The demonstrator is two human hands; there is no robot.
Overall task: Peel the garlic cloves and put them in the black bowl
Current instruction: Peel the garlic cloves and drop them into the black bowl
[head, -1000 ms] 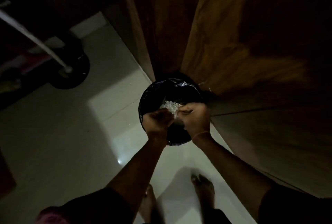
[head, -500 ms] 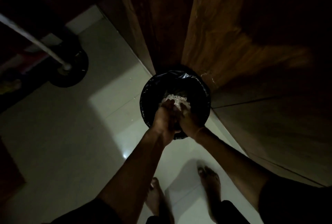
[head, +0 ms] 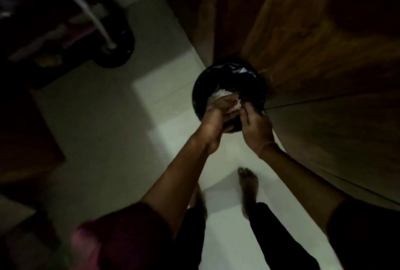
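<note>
Head view: your left grip [head: 218,116] is cupped round a pale clump [head: 219,93], fingers curled over it, just above the black bag-lined container [head: 233,69]. That container stands on the floor [head: 108,129] against the wooden panel [head: 313,70]. Your right grip [head: 256,129] meets the clump at its fingertips, but the light is too dim to tell whether it pinches. No whole clove shows. The clump looks to me like papery garlic skin: almost weightless, brittle, and likely to cling to damp fingers. Hold the whole bundle loosely and keep it low inside the rim, since flakes may drift
</note>
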